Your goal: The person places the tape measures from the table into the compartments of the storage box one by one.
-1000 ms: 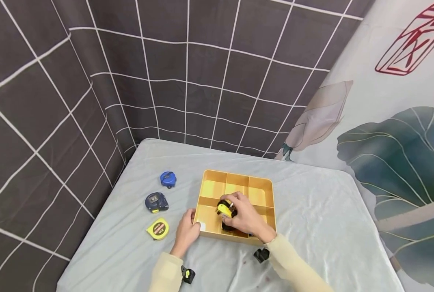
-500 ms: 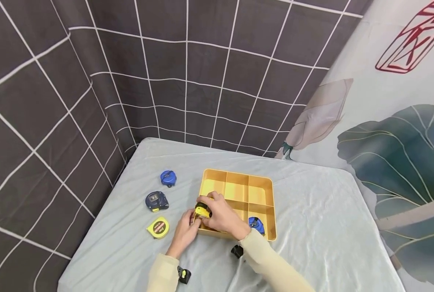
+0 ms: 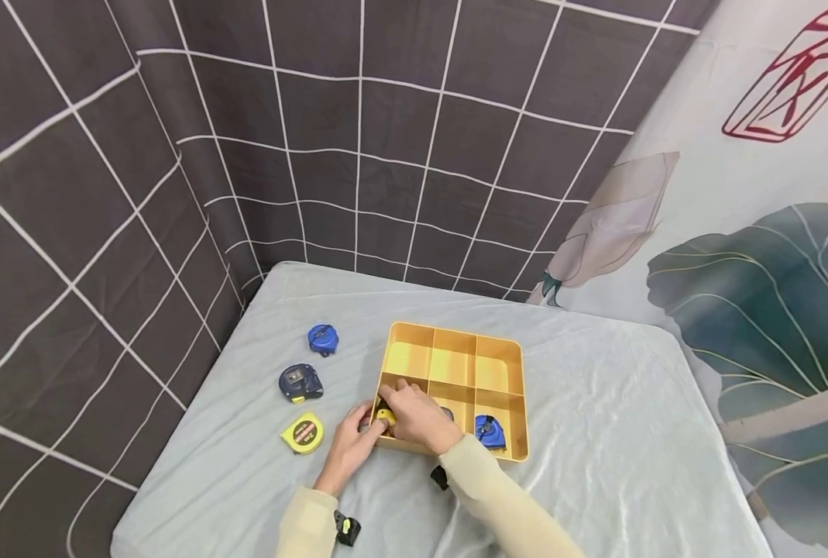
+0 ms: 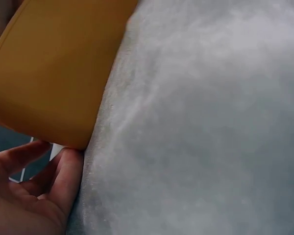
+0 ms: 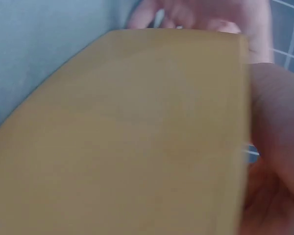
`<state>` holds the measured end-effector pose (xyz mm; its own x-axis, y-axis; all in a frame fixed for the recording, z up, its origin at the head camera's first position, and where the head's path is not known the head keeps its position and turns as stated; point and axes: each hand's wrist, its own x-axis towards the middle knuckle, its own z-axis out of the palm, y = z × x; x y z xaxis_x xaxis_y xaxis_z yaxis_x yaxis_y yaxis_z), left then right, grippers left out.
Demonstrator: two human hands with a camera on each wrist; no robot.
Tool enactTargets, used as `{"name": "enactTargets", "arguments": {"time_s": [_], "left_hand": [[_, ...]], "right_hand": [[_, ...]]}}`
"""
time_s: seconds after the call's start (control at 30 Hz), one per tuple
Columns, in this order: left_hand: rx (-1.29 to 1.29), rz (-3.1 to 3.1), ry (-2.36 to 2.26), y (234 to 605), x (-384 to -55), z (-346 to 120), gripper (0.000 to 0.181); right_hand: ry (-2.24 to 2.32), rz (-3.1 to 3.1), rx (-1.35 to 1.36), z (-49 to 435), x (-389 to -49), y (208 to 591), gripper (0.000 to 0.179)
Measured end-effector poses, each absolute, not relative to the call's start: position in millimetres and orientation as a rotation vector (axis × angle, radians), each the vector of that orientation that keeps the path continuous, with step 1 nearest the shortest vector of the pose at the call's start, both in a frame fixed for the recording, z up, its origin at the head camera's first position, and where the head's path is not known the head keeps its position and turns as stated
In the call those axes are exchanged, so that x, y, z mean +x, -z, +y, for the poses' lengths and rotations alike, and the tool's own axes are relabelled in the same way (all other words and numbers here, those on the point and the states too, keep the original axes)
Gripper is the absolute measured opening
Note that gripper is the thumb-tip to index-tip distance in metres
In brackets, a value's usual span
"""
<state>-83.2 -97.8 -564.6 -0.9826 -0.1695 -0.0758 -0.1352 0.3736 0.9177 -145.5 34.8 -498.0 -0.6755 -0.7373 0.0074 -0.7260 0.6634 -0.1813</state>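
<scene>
A yellow divided storage box [image 3: 453, 384] lies on the cloth-covered table. My right hand [image 3: 420, 417] reaches into its front left compartment and holds a yellow-and-black tape measure [image 3: 386, 415], largely covered by the fingers. At the box's left wall, my left hand [image 3: 351, 446] grips the rim with the thumb on top and fingers outside. The left wrist view shows the left hand [image 4: 34, 191] against the box's lower corner [image 4: 63, 73]. A blue tape measure [image 3: 489, 432] lies in the front right compartment. Something dark, mostly hidden by my right hand, shows in the front middle one.
Left of the box lie a blue tape measure [image 3: 323, 339], a dark navy tape measure [image 3: 300, 383] and a yellow-green tape measure [image 3: 304, 433]. A dark grid-patterned curtain [image 3: 386, 155] hangs behind the table [image 3: 595, 403].
My right hand has carried the yellow-and-black tape measure left from over the front middle compartment and lowered it into the front left one. The left hand stays at the box's left side.
</scene>
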Motion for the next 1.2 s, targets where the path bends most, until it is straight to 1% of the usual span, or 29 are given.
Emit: {"name": "enactTargets", "arguments": {"time_s": [0.17,0.47,0.67,0.7,0.8,0.93,1.1,1.2], "left_hand": [[0.277,-2.556,1.721,566,-83,-97,0.042],[0.407,-2.489,1.771,562,-80,-91,0.039],[0.423,-2.523,1.809,561,-81,-92,0.040],[0.415,-2.529,1.811,561,-81,-93,0.041],[0.419,-2.534,1.824,562,-78,-94,0.043],[0.435,-2.529,1.823,564,-74,-93,0.045],[0.449,-2.521,1.803,565,-73,-91,0.048],[0.463,-2.523,1.793,565,-74,-92,0.049]], "right_hand": [[0.205,2.811,-1.220,31,-148,506,0.029],[0.213,2.792,-1.160,31,-150,512,0.024],[0.185,2.786,-1.149,32,-149,512,0.021],[0.222,2.771,-1.146,33,-149,511,0.020],[0.416,2.674,-1.108,38,-147,503,0.027],[0.805,2.524,-1.023,57,-142,493,0.036],[1.302,2.493,-0.839,99,-133,486,0.031],[1.485,2.621,-0.691,128,-131,487,0.026]]}}
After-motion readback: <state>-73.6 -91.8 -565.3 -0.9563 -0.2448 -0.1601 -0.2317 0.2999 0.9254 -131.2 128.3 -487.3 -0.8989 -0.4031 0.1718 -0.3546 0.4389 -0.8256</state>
